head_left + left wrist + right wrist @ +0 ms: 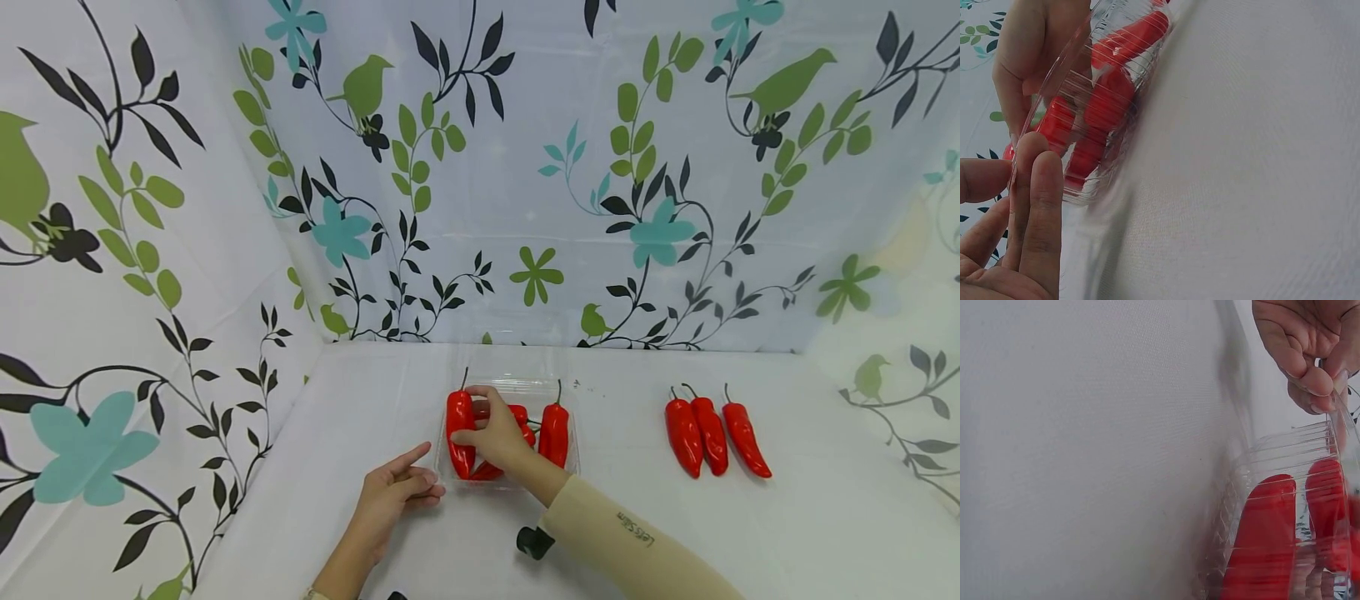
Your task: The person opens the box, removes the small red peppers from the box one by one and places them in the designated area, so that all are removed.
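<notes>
A clear plastic container (517, 386) with its lid raised at the back holds several glossy red peppers. My right hand (501, 435) reaches over it and grips a long red pepper (459, 415) along the container's left side, thumb and fingers on its body. Another pepper (554, 433) stands out at the right side; those between are partly hidden by the hand. At the container's left front corner, my left hand (390, 497) pinches the rim between thumb and fingertips, as the left wrist view (1029, 206) of that hand shows. Through the ribbed wall, red peppers (1263, 544) appear in the right wrist view.
Three more red peppers (705, 433) with dark stems lie on the white tablecloth (622, 500) to the right. A patterned curtain (510, 167) of leaves, birds and flowers rises behind and at both sides. A black device (534, 542) sits under the right sleeve.
</notes>
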Demonstrator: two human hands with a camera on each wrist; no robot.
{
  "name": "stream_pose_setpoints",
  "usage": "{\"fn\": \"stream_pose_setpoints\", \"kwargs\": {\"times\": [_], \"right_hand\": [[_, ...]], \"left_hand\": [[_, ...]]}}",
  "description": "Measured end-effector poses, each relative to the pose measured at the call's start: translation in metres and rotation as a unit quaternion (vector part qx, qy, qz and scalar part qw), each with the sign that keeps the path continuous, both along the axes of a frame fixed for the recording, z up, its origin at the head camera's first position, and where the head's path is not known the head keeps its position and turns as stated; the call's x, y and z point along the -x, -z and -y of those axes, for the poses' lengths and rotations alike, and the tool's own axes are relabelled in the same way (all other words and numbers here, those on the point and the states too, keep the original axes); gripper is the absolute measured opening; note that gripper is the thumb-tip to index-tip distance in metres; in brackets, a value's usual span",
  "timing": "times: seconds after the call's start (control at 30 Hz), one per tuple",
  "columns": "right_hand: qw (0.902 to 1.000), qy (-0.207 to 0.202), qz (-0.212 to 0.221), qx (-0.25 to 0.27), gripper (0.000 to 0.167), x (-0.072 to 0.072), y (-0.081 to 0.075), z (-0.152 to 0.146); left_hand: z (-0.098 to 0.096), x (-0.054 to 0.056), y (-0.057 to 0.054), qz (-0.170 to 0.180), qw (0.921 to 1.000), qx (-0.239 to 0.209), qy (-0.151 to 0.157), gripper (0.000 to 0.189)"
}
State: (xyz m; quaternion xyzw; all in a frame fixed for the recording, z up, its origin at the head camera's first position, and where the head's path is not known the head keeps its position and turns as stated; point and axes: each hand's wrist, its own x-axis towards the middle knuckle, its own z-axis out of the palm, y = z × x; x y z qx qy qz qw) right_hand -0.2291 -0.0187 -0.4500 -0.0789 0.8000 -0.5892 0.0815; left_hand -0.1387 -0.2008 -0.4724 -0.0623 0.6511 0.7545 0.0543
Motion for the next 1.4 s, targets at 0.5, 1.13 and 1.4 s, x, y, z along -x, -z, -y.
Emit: {"fn": "stream_pose_setpoints", "kwargs": {"times": [0.5,1.13,1.4], "right_hand": [[0.9954,0.006,0.024,0.092,0.072,-0.006,-0.028,-0.03],[0.9801,-0.003,0.051,0.192,0.07,-0.015,-0.055,-0.069],[0.9823,-0.002,0.04,0.183,0.071,-0.024,-0.06,-0.097]], "left_hand": [[0.001,-0.001,0.0,-0.001,1.0,-0.002,0.0,0.056],[0.001,0.001,0.002,-0.003,0.9999,-0.005,-0.009,0.056],[-0.001,0.002,0.001,0.004,0.9999,0.0,-0.013,0.055]]}}
